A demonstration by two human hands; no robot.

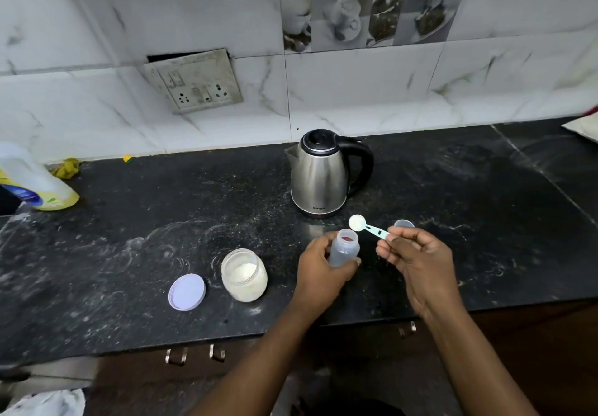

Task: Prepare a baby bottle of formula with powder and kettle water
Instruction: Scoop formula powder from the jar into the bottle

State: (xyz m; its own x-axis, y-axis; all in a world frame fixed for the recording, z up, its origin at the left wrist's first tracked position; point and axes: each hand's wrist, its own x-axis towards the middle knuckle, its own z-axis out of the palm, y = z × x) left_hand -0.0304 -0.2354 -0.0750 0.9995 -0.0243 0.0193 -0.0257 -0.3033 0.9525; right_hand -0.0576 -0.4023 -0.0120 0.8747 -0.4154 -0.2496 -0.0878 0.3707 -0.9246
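Powder-dosing step: at lower centre of the frame the left hand (318, 273) grips the open bottle (344, 247), while the right hand (417, 254) pinches a loaded scoop (364, 225) just above its mouth (kettle (318, 173) waits behind). Next, tip the scoop in squarely.

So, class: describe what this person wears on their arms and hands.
Nothing that shows: the left hand and right hand are bare, with no gloves, rings, watch or bracelets. No sleeve comes into view on either arm.
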